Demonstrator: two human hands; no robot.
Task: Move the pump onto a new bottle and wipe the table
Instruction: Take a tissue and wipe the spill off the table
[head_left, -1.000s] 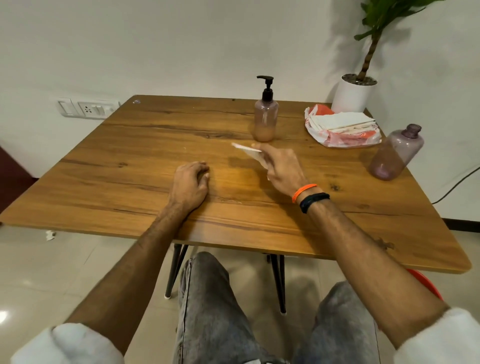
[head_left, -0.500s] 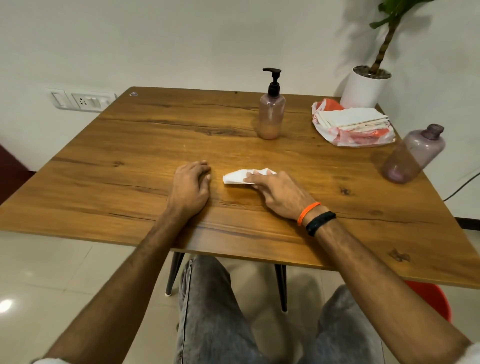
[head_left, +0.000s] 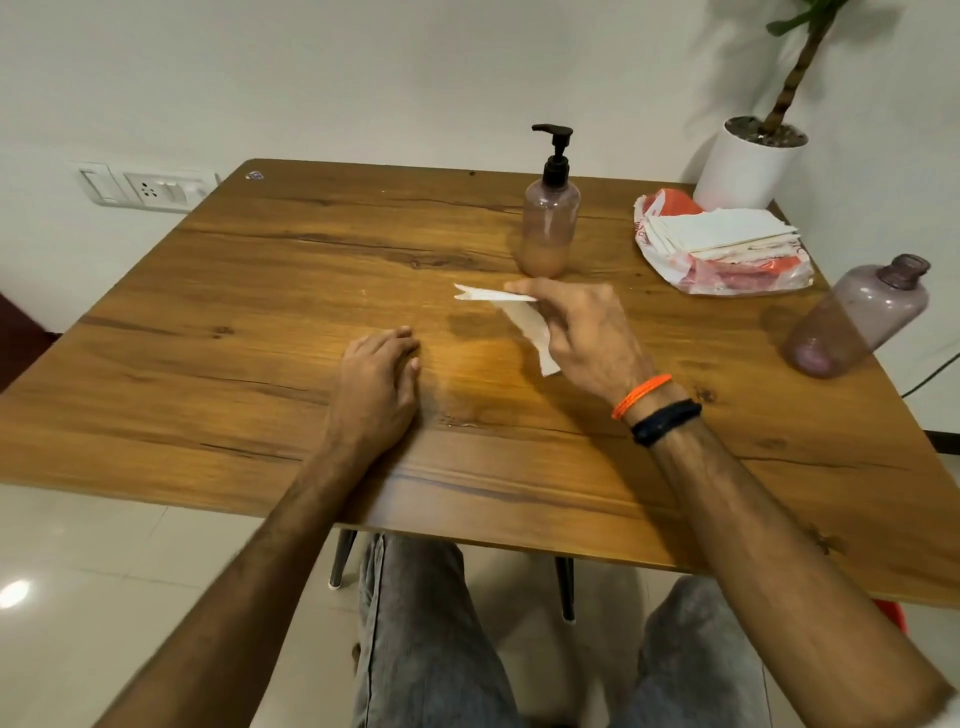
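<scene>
A black pump (head_left: 555, 150) sits screwed onto a pinkish bottle (head_left: 549, 228) with some liquid, standing upright at the back middle of the wooden table (head_left: 260, 322). A second, purple bottle (head_left: 857, 317) with no pump stands at the right edge. My right hand (head_left: 582, 332) grips a folded white tissue (head_left: 519, 317) just in front of the pump bottle, held slightly above the tabletop. My left hand (head_left: 379, 384) rests on the table with its fingers loosely curled, holding nothing.
A stack of white tissues on an orange-and-white plastic bag (head_left: 722, 249) lies at the back right. A white pot with a plant (head_left: 748, 161) stands beyond the far right corner. Wall sockets (head_left: 150, 189) are on the left wall. My knees are under the near edge.
My right hand has moved with the tissue from beside my left hand, low on the table, away and to the right toward the pump bottle. My left hand stays put.
</scene>
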